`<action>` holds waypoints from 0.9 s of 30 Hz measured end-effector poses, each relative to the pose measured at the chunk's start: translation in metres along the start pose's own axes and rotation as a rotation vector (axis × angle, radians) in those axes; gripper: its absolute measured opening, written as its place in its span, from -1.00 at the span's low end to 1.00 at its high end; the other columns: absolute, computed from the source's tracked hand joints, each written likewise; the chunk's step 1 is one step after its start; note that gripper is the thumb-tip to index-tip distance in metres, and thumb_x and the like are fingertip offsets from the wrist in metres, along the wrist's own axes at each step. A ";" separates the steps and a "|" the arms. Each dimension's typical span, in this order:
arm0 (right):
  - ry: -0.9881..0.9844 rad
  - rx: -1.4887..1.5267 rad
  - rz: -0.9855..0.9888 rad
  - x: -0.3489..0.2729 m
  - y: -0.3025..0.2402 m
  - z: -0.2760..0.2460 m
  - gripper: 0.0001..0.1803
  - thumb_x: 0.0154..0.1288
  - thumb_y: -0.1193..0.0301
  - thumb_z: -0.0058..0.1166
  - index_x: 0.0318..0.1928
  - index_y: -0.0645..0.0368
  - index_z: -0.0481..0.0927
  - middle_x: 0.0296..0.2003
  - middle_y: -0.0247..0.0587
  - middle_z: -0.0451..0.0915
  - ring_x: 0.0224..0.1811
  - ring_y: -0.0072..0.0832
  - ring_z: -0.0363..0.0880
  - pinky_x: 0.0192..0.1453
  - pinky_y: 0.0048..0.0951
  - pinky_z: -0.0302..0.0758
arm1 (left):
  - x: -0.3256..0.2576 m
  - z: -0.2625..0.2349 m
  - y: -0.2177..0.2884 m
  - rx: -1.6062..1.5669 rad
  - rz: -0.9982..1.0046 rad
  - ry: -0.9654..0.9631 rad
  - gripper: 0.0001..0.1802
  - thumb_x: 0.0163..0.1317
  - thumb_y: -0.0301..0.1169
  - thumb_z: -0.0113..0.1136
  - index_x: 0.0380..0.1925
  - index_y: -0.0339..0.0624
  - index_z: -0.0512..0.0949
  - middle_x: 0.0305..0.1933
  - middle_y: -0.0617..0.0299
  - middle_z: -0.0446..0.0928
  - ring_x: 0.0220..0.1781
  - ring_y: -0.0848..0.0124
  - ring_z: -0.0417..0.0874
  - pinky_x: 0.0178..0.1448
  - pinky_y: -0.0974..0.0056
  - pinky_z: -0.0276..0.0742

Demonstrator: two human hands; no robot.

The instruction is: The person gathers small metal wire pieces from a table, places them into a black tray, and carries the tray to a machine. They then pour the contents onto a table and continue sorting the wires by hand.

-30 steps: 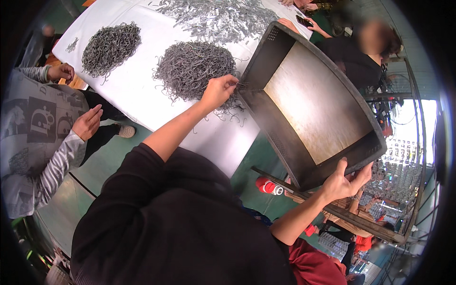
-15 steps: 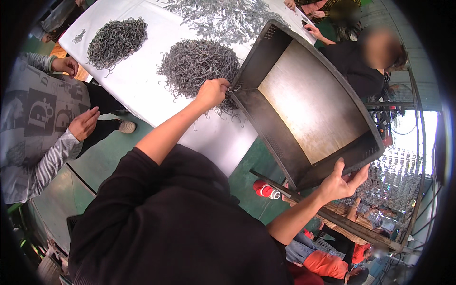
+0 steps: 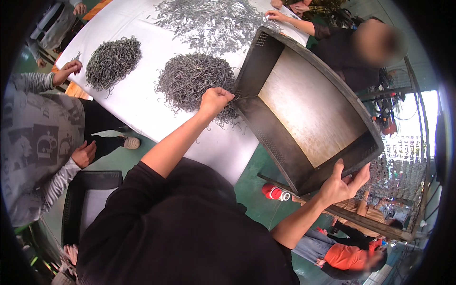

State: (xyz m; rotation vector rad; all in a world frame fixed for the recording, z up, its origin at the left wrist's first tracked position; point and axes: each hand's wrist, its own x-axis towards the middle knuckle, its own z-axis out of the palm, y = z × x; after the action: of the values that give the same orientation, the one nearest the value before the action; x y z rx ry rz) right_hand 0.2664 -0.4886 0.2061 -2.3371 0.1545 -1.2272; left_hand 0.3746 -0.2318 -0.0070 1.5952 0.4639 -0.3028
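Note:
A black plastic crate (image 3: 273, 127) with a worn, pale bottom (image 3: 311, 107) is tilted up at the table's edge, its inside facing me. My right hand (image 3: 339, 187) is closed on its lower right wall, thumb over the rim. At the crate's left corner my left hand (image 3: 214, 101) is closed in a pinch; what sits between the fingertips is too small to make out. Right behind that hand lies a heap of grey metal hooks (image 3: 192, 78) on the white-covered table (image 3: 142, 102). No hooks show inside the crate.
A smaller hook heap (image 3: 113, 61) and a spread of flat metal pieces (image 3: 209, 23) lie on the table. One person (image 3: 42, 128) stands left, another (image 3: 351, 52) sits far right. Another dark crate (image 3: 92, 178) is low at left; a metal rail (image 3: 375, 225) runs at right.
My view has shifted, bringing the dark crate at left into sight. Both hands keep their places at the tilted crate. The person at far right has moved a hand onto the flat pieces.

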 end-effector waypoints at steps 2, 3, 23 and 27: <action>-0.012 0.003 -0.009 0.001 0.000 0.001 -0.41 -0.03 0.72 0.16 0.13 0.35 0.44 -0.02 -0.13 0.38 -0.01 -0.37 0.42 -0.02 -0.48 0.43 | -0.004 0.005 0.003 0.210 0.204 0.098 -0.79 0.05 -0.30 0.33 -0.42 -0.19 0.59 -0.45 0.24 0.61 -0.42 0.40 0.62 -0.29 0.27 0.50; -0.008 -0.007 -0.021 0.002 -0.001 0.002 -0.41 -0.03 0.72 0.16 0.12 0.37 0.43 -0.01 -0.14 0.36 -0.04 -0.40 0.43 -0.08 -0.50 0.45 | -0.007 0.007 0.003 0.314 0.327 0.149 -0.80 0.05 -0.31 0.32 -0.41 -0.18 0.58 -0.43 0.25 0.60 -0.39 0.38 0.62 -0.28 0.25 0.50; -0.045 0.093 0.030 0.017 0.013 0.017 -0.36 -0.04 0.78 0.08 0.16 0.31 0.42 -0.01 -0.17 0.32 -0.05 -0.46 0.43 -0.14 -0.54 0.53 | 0.008 0.026 0.039 1.204 0.816 0.090 -0.88 0.04 -0.45 0.15 -0.37 -0.18 0.52 -0.36 0.18 0.47 -0.33 0.21 0.61 -0.23 0.18 0.56; -0.079 0.164 0.074 0.027 0.027 0.018 -0.33 -0.07 0.79 0.08 0.18 0.26 0.43 -0.04 -0.21 0.33 -0.08 -0.49 0.43 -0.15 -0.55 0.53 | 0.024 -0.011 0.052 1.226 1.286 -0.202 -0.81 0.02 -0.50 0.08 -0.30 -0.20 0.49 -0.33 0.21 0.40 -0.26 0.30 0.58 -0.23 0.26 0.57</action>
State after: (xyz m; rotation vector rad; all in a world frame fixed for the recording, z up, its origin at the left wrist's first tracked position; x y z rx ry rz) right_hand 0.3002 -0.5138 0.2052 -2.2140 0.1078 -1.0683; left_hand 0.4189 -0.2201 0.0286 2.6141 -1.1547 0.3380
